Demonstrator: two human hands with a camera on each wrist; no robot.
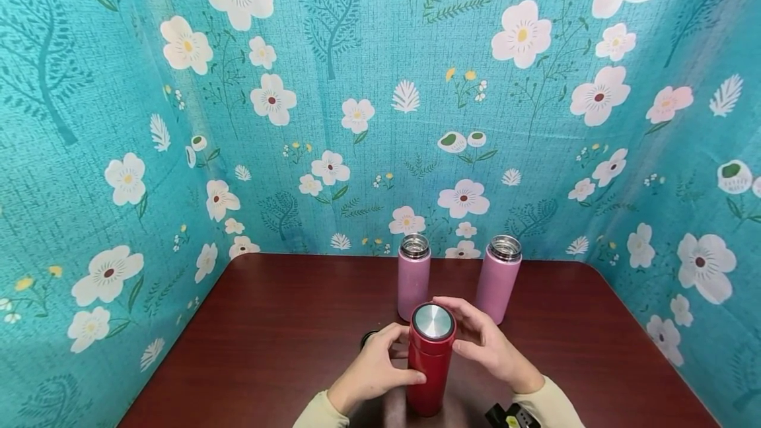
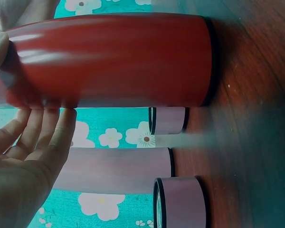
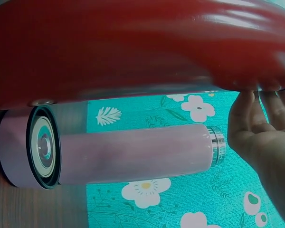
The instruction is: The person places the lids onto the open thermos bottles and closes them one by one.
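An upright red thermos flask [image 1: 429, 375] with a silver-topped lid [image 1: 433, 321] is between the two hands, near the front of the table. The left hand [image 1: 371, 365] grips its body from the left, thumb in front and fingers behind. At the top, the right hand [image 1: 490, 349] holds the lid area from the right with fingers and thumb. The left wrist view shows the flask's dark base [image 2: 210, 61] at the tabletop; whether it touches cannot be made out. Two pink flasks, one left [image 1: 413, 283] and one right [image 1: 498, 286], stand lidless behind it.
Two loose pink lids, one farther [image 2: 170, 120] and one nearer [image 2: 183, 204], lie on the brown table [image 1: 285, 329]. One pink lid [image 3: 16, 147] shows its inner seal in the right wrist view. A teal floral cloth [image 1: 357, 170] hangs around the back and sides.
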